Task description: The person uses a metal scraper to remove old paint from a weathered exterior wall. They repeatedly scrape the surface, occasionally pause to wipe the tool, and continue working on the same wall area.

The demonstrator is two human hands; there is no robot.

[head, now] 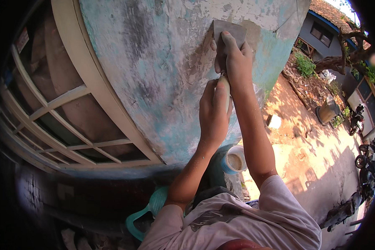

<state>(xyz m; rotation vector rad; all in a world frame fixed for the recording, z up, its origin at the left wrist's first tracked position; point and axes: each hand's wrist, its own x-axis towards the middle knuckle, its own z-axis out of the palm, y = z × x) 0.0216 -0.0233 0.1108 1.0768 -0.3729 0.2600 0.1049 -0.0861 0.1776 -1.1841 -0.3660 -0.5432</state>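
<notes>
Both hands are on one scraper, a wide flat metal blade with a pale handle. My left hand is wrapped around the handle. Higher up, my right hand grips the tool near the blade, its thumb laid on the blade's face. The blade lies against a plastered wall with worn turquoise, white and grey paint. Bare brownish patches show around the blade. How firmly its front edge touches the wall, I cannot tell.
A cream window frame with glass panes borders the wall at left. Below my hands, a bucket with greyish contents stands on a ledge. A turquoise plastic chair is at lower left. Outside at right are a tree trunk, a planter and parked motorcycles.
</notes>
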